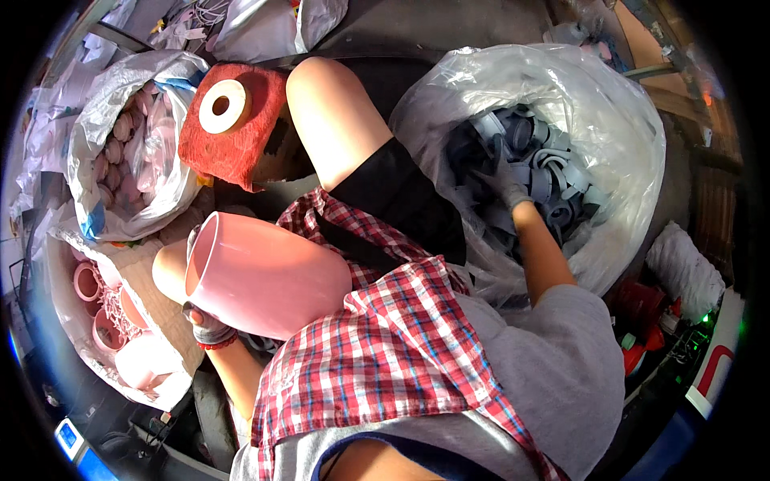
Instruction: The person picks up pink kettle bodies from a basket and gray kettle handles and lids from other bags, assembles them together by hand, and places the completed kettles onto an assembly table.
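Observation:
A large smooth pink plastic pot (269, 276) lies tilted across my lap, its round mouth facing left. My left hand (210, 327), in a grey glove with a red bead bracelet at the wrist, grips it from below near the rim. The pot hides part of that hand. On the right, my gloved right hand (505, 184) reaches into a big clear plastic bag (618, 128) among grey plastic ring-shaped parts (553, 172). Its visible fingers are apart, touching the parts; some fingertips are hidden among them.
Left of me stand a white bag (84, 160) of pink parts and a sack (172, 280) with pink cups and rings. Ahead, a cream ring (224, 106) rests on a red cloth-covered block (200, 148). A white bundle (682, 268) lies at far right.

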Demonstrator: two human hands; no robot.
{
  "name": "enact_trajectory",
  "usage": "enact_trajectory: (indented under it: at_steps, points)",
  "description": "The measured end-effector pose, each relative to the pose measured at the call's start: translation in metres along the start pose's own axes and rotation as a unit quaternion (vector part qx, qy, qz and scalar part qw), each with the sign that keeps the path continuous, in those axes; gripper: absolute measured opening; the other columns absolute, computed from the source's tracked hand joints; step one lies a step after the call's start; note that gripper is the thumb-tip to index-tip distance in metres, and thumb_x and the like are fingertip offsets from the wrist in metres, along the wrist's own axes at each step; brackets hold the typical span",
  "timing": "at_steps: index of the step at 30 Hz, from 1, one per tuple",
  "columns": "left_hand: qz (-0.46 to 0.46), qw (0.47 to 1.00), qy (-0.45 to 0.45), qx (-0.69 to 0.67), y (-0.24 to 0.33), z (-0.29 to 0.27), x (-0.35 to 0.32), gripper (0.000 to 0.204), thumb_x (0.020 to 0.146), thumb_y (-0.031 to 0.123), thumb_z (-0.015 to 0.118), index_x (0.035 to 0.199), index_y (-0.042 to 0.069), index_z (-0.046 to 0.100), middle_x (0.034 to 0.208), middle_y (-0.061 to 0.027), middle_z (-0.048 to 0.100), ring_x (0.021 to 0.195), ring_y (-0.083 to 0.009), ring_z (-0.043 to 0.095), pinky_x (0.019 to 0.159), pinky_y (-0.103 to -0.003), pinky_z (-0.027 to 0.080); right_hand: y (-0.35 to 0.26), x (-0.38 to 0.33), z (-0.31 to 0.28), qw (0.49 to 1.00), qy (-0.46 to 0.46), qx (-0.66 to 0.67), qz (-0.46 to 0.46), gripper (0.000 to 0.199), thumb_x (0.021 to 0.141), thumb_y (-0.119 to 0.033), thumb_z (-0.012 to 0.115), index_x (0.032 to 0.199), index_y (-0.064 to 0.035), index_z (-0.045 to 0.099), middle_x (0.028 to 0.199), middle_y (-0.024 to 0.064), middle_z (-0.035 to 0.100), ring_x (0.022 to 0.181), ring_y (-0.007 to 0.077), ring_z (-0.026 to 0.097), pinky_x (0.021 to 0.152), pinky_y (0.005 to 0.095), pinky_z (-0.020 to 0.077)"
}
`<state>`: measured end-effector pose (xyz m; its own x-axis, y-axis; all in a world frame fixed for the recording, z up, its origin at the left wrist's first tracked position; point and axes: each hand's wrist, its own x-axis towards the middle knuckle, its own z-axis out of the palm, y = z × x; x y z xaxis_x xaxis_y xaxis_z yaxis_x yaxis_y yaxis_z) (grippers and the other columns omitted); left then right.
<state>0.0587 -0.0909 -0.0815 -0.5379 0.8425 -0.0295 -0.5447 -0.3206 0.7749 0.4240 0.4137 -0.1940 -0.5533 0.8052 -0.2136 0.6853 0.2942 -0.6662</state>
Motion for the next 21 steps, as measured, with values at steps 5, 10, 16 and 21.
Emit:
enact_trajectory:
  at_steps: [5,10,16,21]
  points:
    - [-0.027,0.997,0.035,0.058,0.005,-0.015,-0.026,0.085,0.071,0.053,0.072,0.13,-0.001,0.043,0.123,-0.0115,0.054,0.11,-0.0257,0.054,0.089,-0.039,0.046,0.048,0.073,0.033,0.937,0.313,0.145,0.051,0.108,0.065,-0.038,0.081,0.141,0.004,0.016,0.141,0.0229,0.033,0.13,0.0315,0.035,0.107,0.0374,0.0301]
    - [0.011,0.991,0.11,0.075,-0.007,0.0,-0.015,0.081,0.07,0.051,0.073,0.129,0.003,0.045,0.12,-0.0089,0.055,0.109,-0.0243,0.054,0.089,-0.04,0.046,0.061,0.118,0.001,0.865,0.39,0.185,0.255,0.087,0.067,-0.035,0.081,0.13,0.0069,0.039,0.129,0.0184,0.049,0.118,0.0298,0.047,0.1,0.0364,0.0379]
    - [0.07,0.972,0.155,0.161,-0.013,0.048,0.022,0.094,0.068,0.058,0.071,0.133,0.0,0.036,0.128,-0.0114,0.048,0.116,-0.0243,0.048,0.097,-0.039,0.04,0.021,0.08,-0.087,0.929,0.338,0.061,0.139,0.051,0.076,-0.031,0.074,0.117,-0.0051,0.059,0.106,0.0081,0.062,0.085,0.0203,0.06,0.075,0.03,0.0493]
    - [0.132,0.942,0.117,0.287,0.019,0.122,0.07,0.129,0.05,0.062,0.081,0.14,-0.006,0.019,0.14,-0.016,0.033,0.129,-0.024,0.035,0.107,-0.039,0.027,-0.123,-0.027,-0.136,0.976,0.173,-0.017,-0.133,0.044,0.085,-0.01,0.056,0.127,0.0006,0.049,0.127,0.0119,0.053,0.116,0.0225,0.048,0.101,0.033,0.0348]
